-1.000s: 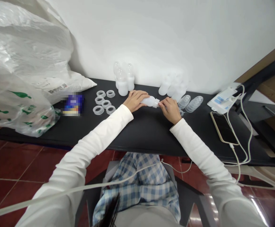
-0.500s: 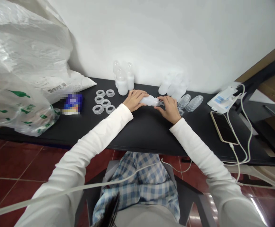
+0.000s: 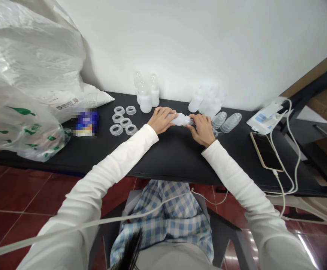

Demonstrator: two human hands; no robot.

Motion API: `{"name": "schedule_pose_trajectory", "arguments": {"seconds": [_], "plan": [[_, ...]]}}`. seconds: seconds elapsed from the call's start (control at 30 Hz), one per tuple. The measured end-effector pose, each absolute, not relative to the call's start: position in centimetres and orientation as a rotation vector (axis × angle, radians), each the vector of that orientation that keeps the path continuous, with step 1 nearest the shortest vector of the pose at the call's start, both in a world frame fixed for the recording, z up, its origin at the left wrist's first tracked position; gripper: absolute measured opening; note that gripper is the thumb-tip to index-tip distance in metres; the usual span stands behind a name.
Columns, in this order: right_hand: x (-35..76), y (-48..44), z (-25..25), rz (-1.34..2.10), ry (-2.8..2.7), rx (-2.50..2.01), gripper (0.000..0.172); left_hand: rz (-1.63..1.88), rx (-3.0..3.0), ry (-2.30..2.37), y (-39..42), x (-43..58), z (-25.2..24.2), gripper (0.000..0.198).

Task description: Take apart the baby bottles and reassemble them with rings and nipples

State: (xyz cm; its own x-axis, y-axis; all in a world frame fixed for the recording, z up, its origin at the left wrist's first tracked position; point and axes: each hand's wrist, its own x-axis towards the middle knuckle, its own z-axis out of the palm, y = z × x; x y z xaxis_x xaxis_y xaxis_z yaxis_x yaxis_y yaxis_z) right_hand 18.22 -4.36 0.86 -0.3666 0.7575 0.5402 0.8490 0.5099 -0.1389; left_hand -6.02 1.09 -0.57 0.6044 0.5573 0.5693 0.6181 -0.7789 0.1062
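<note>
as we observed, the left hand (image 3: 161,120) clenched a white plastic bottle (image 3: 181,119) while the right hand (image 3: 203,130) grasped its neck end, seating unconfirmed.

This looks like a plain indoor work corner, possibly in a home: a black surface (image 3: 174,161) against a white wall (image 3: 208,45), a red tile floor (image 3: 17,191), a chair (image 3: 222,228), large plastic sacks (image 3: 31,48) and a phone (image 3: 265,152) on a charging cable.

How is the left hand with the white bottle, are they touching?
Touching. The head view shows the left hand with its fingers lying against the wide end of the white bottle.
</note>
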Motion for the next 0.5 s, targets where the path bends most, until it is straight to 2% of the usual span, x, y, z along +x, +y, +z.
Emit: {"name": "schedule_pose_trajectory", "arguments": {"seconds": [0.5], "plan": [[17.81,-4.68,1.46,-0.247,-2.269,-1.411,0.056,-0.865,-2.604,-0.992,0.79,-5.48,-1.09,0.033]]}}
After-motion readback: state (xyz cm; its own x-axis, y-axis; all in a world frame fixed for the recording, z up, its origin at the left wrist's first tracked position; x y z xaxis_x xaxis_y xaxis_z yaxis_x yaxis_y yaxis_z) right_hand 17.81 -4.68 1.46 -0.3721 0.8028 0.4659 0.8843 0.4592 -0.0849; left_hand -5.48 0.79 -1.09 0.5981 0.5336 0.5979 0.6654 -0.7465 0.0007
